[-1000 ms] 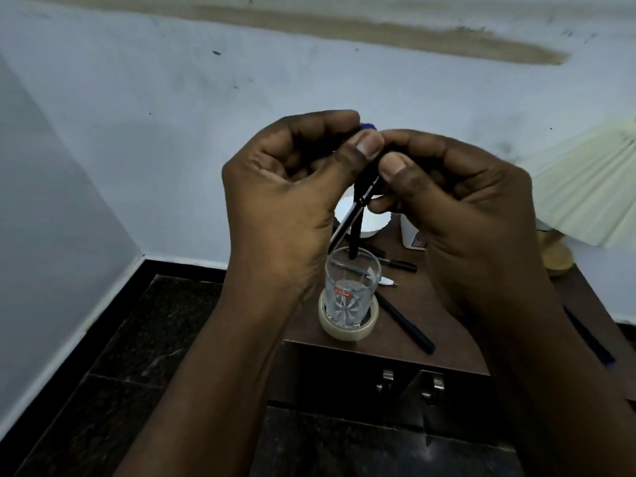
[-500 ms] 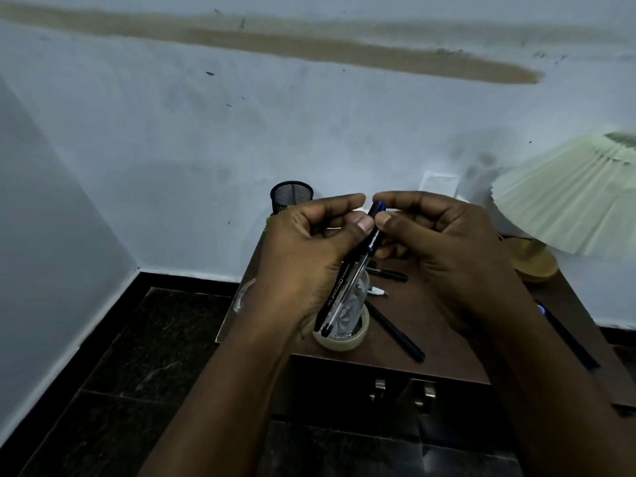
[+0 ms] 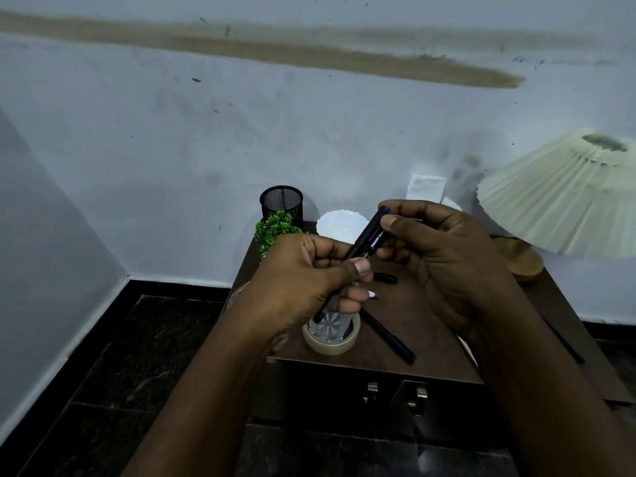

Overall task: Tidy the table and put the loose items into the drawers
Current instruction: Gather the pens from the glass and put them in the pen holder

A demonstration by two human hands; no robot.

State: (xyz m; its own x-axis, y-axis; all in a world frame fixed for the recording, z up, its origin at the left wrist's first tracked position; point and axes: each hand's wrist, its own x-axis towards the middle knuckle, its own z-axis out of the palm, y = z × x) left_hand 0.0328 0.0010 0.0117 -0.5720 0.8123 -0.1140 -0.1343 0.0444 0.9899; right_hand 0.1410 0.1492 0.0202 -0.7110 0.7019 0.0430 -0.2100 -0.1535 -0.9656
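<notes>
Since a second ago both hands have sunk to centre frame: my left hand (image 3: 303, 280) has its fingers curled round the lower end of the pens (image 3: 373, 235), and my right hand (image 3: 444, 256) pinches their capped top. Judged light, stiff and slick, they are best gripped mid-barrel. Below lies a dark wooden desk (image 3: 413, 315) in a dim corner, its drawers (image 3: 371, 390) apparently closed.

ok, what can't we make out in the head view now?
Head view:
pens: count unclear under the left hand and right hand; print too small.
glass: top hidden by the left hand.
lamp shade: cut off by right edge.
drawers: dark, partly behind the right forearm.
</notes>
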